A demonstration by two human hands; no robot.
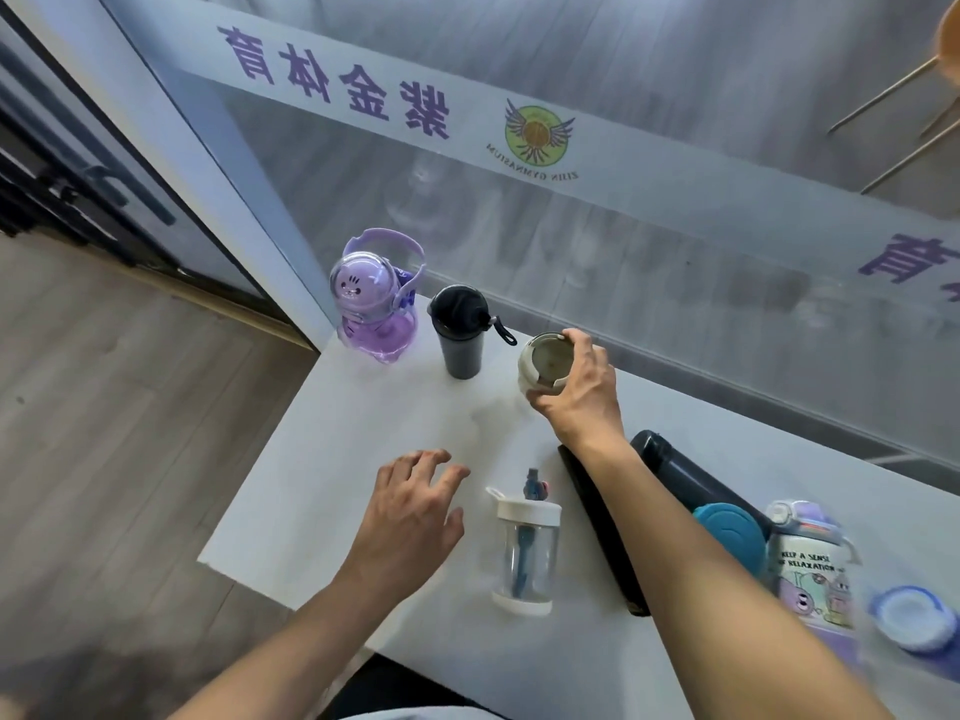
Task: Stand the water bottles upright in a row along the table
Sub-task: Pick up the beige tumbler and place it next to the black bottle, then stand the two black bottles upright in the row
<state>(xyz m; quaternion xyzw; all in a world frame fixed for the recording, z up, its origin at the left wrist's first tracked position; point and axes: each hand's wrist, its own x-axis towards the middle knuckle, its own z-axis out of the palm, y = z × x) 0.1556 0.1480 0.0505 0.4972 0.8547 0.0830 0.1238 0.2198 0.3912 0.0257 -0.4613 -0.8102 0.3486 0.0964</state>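
Observation:
A purple cartoon bottle [375,298] and a black tumbler [460,331] stand upright at the far left end of the white table [322,459]. My right hand [576,392] grips a cream bottle [543,362] just right of the tumbler, upright or nearly so. My left hand [410,517] hovers over the table with fingers spread and holds nothing. A clear bottle with a white lid [524,550] stands near the front. A dark bottle [685,475] lies on its side behind my right forearm. A purple printed bottle [813,569] and a teal-lidded one [730,532] are at the right.
A glass wall with a frosted lettered band [519,137] runs along the table's far edge. A flat black object [602,527] lies under my right forearm. A blue-and-white lid or bottle top [914,618] sits at the far right. Wooden floor lies left of the table.

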